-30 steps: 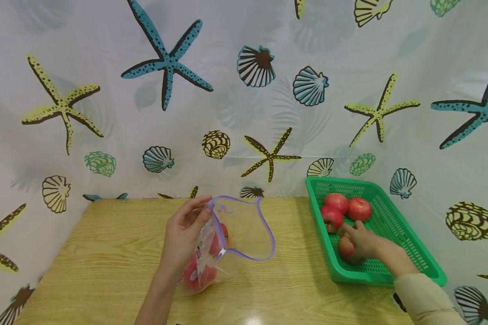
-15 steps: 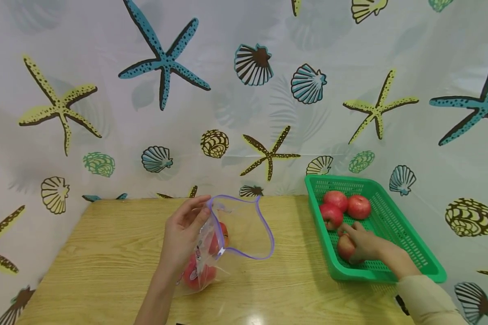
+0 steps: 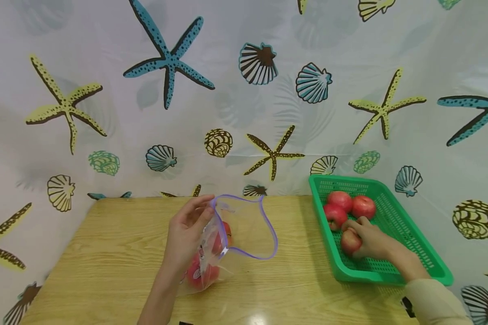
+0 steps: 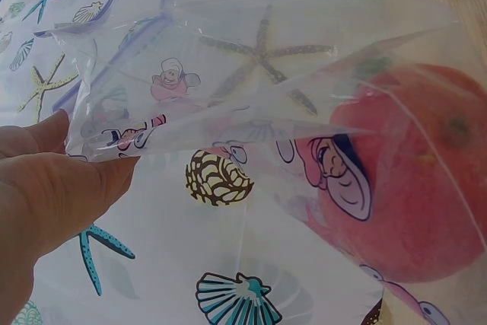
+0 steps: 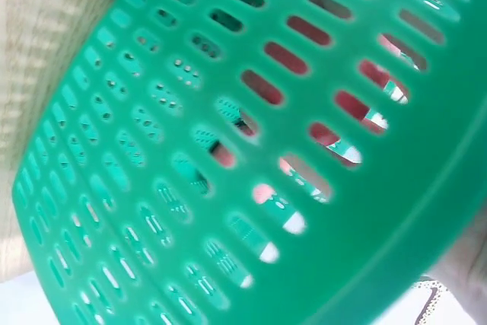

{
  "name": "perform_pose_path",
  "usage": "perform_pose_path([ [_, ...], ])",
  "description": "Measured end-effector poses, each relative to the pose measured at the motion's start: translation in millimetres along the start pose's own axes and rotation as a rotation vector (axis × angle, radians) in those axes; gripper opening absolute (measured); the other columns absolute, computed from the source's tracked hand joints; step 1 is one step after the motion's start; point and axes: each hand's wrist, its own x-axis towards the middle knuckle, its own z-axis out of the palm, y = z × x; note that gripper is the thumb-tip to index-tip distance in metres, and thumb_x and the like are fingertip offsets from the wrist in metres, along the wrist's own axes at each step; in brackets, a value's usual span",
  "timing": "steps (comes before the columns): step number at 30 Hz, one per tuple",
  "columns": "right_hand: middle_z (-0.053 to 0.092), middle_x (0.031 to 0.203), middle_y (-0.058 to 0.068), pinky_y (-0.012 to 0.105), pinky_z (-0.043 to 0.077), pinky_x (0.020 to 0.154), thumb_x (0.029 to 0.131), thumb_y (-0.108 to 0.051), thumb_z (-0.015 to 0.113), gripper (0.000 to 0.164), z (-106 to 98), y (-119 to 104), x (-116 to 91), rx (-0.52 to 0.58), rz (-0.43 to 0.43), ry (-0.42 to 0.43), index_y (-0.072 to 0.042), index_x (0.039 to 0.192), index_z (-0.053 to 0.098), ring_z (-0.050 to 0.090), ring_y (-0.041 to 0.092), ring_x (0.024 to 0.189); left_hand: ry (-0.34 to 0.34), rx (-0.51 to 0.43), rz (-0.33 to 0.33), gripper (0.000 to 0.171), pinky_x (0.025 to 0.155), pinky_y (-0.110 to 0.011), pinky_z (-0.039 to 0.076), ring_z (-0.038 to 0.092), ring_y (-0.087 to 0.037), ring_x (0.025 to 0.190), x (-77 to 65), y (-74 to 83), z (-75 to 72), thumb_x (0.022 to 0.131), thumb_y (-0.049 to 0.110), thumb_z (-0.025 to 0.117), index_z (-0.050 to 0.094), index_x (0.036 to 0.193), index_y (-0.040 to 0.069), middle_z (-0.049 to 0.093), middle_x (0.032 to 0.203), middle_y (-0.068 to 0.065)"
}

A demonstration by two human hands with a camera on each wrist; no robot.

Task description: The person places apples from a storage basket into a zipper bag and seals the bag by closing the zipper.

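My left hand [image 3: 187, 230] pinches the rim of a clear zip bag [image 3: 222, 223] with a purple seal, whose mouth gapes to the right. Red apples [image 3: 203, 272] lie inside the bag; up close in the left wrist view, one apple [image 4: 415, 180] shows through the printed plastic beside my thumb [image 4: 68, 195]. Over in the green basket [image 3: 420, 239], my right hand [image 3: 370, 239] grips an apple [image 3: 350, 243] from its right side. The right wrist view is mostly filled by the slotted basket wall [image 5: 129, 180], which hides most of that hand.
Several other apples [image 3: 340, 201] sit together at the basket's back left. Bag and basket stand on a wood-grain table [image 3: 284, 289], with bare wood between them. A white curtain [image 3: 227, 104] printed with starfish and shells hangs behind and at the sides.
My right hand and the apple in it have moved slightly toward the back of the basket, and more of the apple shows. The left hand and bag hold still.
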Motion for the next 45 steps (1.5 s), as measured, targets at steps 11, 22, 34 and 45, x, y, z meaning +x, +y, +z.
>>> perform_pose_path([
  [11,0.05,0.117,0.023,0.049,0.052,0.072,0.069,-0.012,0.084,0.056,-7,-11,0,-0.07,-0.062,0.13,-0.011,0.121,0.062,0.056,0.039,0.094,-0.012,-0.008,-0.013,0.028,0.096,-0.022,0.052,0.061,-0.016,0.112,-1.7,-0.8,0.6,0.098,0.017,0.063,0.065,0.126,0.017,0.062,0.116,0.001],
  [22,0.053,0.121,0.023,0.05,0.053,0.074,0.07,-0.01,0.084,0.059,-27,-30,9,-0.092,-0.155,0.292,-0.009,0.124,0.062,0.054,0.038,0.104,-0.021,0.001,0.012,0.029,0.097,-0.023,0.051,0.061,-0.016,0.114,0.6,0.4,1.4,0.098,0.02,0.064,0.064,0.126,0.015,0.063,0.118,0.002],
  [34,0.048,0.132,0.015,0.052,0.053,0.075,0.075,-0.017,0.08,0.061,-37,-74,20,-0.138,-0.189,0.345,-0.019,0.132,0.058,0.051,0.035,0.112,-0.018,0.003,0.011,0.03,0.097,-0.022,0.051,0.061,-0.02,0.114,1.3,-2.4,0.8,0.098,0.018,0.064,0.064,0.127,0.014,0.063,0.118,-0.002],
  [45,0.048,0.135,0.015,0.056,0.051,0.077,0.073,-0.02,0.081,0.059,-45,-105,24,-0.143,-0.283,0.404,-0.023,0.128,0.059,0.048,0.034,0.116,-0.018,0.007,0.02,0.028,0.095,-0.022,0.052,0.062,-0.016,0.11,2.1,-2.8,1.5,0.097,0.019,0.064,0.066,0.125,0.015,0.064,0.117,-0.001],
])
